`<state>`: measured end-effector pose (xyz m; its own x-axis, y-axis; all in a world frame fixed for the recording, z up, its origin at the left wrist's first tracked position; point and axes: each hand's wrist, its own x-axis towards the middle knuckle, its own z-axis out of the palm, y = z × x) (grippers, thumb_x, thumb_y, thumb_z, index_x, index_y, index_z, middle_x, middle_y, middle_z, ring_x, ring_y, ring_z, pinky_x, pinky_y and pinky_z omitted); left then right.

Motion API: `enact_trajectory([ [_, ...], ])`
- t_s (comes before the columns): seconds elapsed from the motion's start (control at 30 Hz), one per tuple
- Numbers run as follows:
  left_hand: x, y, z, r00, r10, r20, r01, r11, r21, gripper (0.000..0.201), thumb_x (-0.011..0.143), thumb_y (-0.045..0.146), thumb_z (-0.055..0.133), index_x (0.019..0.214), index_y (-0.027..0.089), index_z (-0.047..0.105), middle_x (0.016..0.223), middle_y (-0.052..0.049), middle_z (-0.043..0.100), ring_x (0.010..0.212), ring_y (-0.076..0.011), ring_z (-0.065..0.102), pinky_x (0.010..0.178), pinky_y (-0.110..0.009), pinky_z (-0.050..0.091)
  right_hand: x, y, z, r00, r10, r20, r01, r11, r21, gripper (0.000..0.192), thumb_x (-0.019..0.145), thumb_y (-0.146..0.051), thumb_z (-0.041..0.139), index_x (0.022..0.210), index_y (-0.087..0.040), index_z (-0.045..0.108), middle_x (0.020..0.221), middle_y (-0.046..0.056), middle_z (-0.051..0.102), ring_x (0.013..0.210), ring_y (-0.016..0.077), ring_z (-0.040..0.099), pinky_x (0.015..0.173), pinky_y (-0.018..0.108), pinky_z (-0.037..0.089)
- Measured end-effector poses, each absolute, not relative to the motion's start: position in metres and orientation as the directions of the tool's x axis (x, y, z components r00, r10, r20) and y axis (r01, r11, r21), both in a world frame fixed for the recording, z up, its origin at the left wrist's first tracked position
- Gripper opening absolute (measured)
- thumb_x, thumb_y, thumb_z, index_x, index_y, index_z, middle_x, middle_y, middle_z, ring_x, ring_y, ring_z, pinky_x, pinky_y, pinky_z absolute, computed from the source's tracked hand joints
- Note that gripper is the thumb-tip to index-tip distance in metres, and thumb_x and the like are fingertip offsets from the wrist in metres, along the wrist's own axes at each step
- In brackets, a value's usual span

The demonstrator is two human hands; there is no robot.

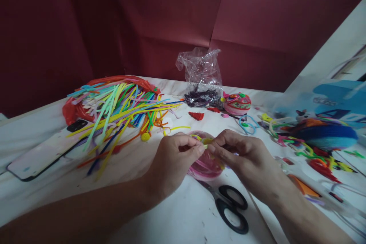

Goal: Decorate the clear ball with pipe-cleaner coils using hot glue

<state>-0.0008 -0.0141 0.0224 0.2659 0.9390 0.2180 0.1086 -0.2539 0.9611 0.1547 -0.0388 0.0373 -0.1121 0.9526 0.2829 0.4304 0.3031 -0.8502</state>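
My left hand (174, 160) and my right hand (241, 156) meet at the middle of the table, fingertips pinched together on a yellow pipe cleaner (206, 141). Right under them is a round pink pipe-cleaner object (204, 167), partly hidden by both hands. The yellow strand lies along its top rim. Whether the hands also grip the pink object itself I cannot tell.
Black-handled scissors (231, 207) lie just in front of my hands. A heap of coloured pipe cleaners (120, 110) and a phone (42, 152) are on the left. A crumpled plastic bag (201, 68), a multicoloured ball (236, 103) and other craft pieces (314, 137) lie behind and right.
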Motion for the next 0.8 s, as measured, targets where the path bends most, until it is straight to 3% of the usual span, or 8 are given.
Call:
enact_trajectory([
  [0.17, -0.004, -0.006, 0.020, 0.288, 0.940, 0.184, 0.109, -0.223, 0.969, 0.017, 0.076, 0.020, 0.055, 0.084, 0.012, 0.066, 0.076, -0.004, 0.066, 0.070, -0.0138, 0.061, 0.062, -0.022, 0.047, 0.165, -0.033, 0.036, -0.180, 0.957, 0.227, 0.388, 0.281, -0.877, 0.033, 0.076, -0.042, 0.060, 0.065, -0.011, 0.059, 0.063, 0.005, 0.056, 0.056, 0.0130, 0.052, 0.050, 0.020, 0.044],
  [0.3, -0.005, 0.003, 0.015, 0.357, 0.892, 0.277, 0.227, -0.370, 0.901, 0.030, 0.077, 0.021, 0.056, 0.106, 0.017, 0.065, 0.100, -0.007, 0.059, 0.079, -0.0144, 0.060, 0.072, -0.026, 0.048, 0.170, -0.029, 0.040, -0.187, 0.961, 0.205, 0.409, 0.266, -0.873, 0.034, 0.072, -0.043, 0.069, 0.063, -0.011, 0.062, 0.065, 0.005, 0.055, 0.057, 0.0120, 0.052, 0.051, 0.018, 0.043],
  [0.4, -0.005, 0.008, 0.016, 0.405, 0.845, 0.349, 0.339, -0.493, 0.801, 0.027, 0.078, 0.020, 0.056, 0.102, 0.022, 0.068, 0.092, -0.004, 0.056, 0.080, -0.0143, 0.058, 0.077, -0.028, 0.047, 0.173, -0.028, 0.043, -0.216, 0.959, 0.186, 0.453, 0.267, -0.850, 0.040, 0.071, -0.049, 0.070, 0.060, -0.011, 0.064, 0.067, 0.005, 0.056, 0.059, 0.0129, 0.052, 0.054, 0.020, 0.043],
  [0.53, -0.004, 0.012, 0.018, 0.394, 0.791, 0.469, 0.414, -0.608, 0.678, 0.015, 0.073, 0.015, 0.060, 0.086, 0.018, 0.068, 0.088, -0.004, 0.058, 0.087, -0.0167, 0.056, 0.081, -0.029, 0.044, 0.176, -0.029, 0.046, -0.278, 0.948, 0.157, 0.536, 0.289, -0.793, 0.047, 0.077, -0.057, 0.063, 0.063, -0.013, 0.064, 0.072, 0.006, 0.057, 0.064, 0.0150, 0.054, 0.059, 0.022, 0.044],
  [0.8, 0.000, 0.014, 0.021, 0.443, 0.757, 0.480, 0.383, -0.644, 0.662, 0.021, 0.070, 0.003, 0.053, 0.084, 0.016, 0.063, 0.089, -0.003, 0.063, 0.090, -0.0163, 0.057, 0.083, -0.028, 0.043, 0.177, -0.024, 0.047, -0.308, 0.944, 0.115, 0.604, 0.288, -0.743, 0.036, 0.077, -0.048, 0.060, 0.064, -0.015, 0.061, 0.070, 0.004, 0.057, 0.061, 0.0138, 0.053, 0.055, 0.021, 0.042],
])
